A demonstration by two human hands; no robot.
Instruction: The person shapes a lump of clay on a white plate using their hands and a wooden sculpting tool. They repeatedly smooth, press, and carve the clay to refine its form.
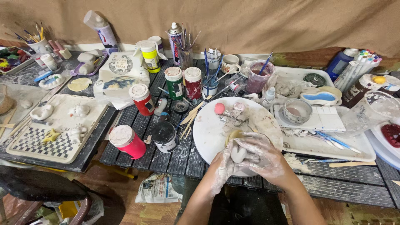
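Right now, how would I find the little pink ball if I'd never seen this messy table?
Start at the big round white board in the middle of the dark slatted table, just beyond the clay-covered hands. Look at its far left part, beside a heap of small pale clay scraps. The pink ball sits there: the only bright, smooth round lump on the board.

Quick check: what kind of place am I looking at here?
Likely a clay craft and painting workspace: both hands work a clay lump over a round board, with paint jars and brushes around.
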